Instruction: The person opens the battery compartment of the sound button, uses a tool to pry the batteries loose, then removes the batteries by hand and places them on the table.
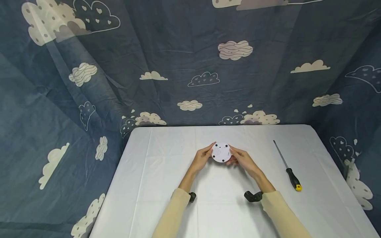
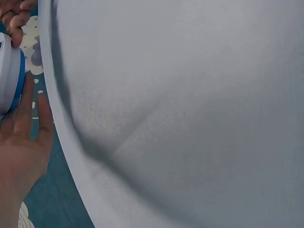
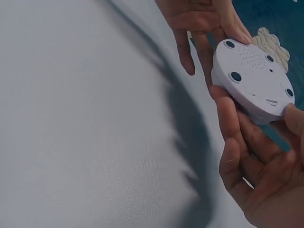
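A round white device [image 1: 221,152] is held up over the table between both hands, its flat underside turned to the head camera. In the right wrist view that underside [image 3: 256,76] shows dark round feet, a patch of small holes and a small slot. A blue band [image 2: 20,80] runs round its edge in the left wrist view. My left hand [image 1: 200,160] grips the device's left edge. On the opposite edge, my right hand [image 1: 244,162] pinches the rim, thumb on the underside and fingers beneath.
A screwdriver [image 1: 293,178] with a black and yellow handle lies on the right of the white-covered table [image 1: 166,185], blade pointing away. Dark blue cloth [image 1: 178,53] with printed clouds hangs behind and at both sides.
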The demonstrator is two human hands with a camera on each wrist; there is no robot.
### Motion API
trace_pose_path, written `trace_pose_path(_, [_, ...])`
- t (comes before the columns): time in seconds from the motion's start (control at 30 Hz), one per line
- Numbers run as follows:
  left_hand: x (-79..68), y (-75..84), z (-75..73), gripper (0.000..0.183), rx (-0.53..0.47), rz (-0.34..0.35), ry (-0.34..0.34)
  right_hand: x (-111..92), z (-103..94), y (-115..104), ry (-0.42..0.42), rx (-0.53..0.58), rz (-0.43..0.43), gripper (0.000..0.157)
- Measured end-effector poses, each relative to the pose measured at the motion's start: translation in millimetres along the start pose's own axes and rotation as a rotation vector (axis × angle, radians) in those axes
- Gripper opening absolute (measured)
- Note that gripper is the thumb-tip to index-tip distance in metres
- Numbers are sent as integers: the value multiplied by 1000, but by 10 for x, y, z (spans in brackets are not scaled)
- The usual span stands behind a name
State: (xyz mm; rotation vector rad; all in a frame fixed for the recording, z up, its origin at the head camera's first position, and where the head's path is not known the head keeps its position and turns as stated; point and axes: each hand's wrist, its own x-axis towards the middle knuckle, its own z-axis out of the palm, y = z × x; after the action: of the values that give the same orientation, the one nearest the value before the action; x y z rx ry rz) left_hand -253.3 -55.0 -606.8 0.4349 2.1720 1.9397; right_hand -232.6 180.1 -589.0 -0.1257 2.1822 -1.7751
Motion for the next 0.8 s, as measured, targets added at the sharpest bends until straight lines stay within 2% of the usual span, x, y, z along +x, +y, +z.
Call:
trace_pose_path(0.1, [-7,18,14,44,-4,-10,3,0,16,5,2,31,-7,55])
trace_pose_path(0.2, [-9,26,22,44,-25,-11,16,4,27,1,-28,23,-64,54])
trace_pose_path(0.37, [-8,31,-12,43,-31,-3,36,-18,7,-28,-116,-20,-150,54])
trace_pose_path(0.5, [-9,70,-67,42,-2,-37,26,-20,-18,-51,-168,-75,-180,72])
trace_pose_path(0.63, [2,120,-109,41,31,-75,4,2,-11,-95,-167,-143,-230,93])
trace_pose_path(0.8, [16,171,-163,41,56,-112,-65,29,1,-157,-123,-243,-251,94])
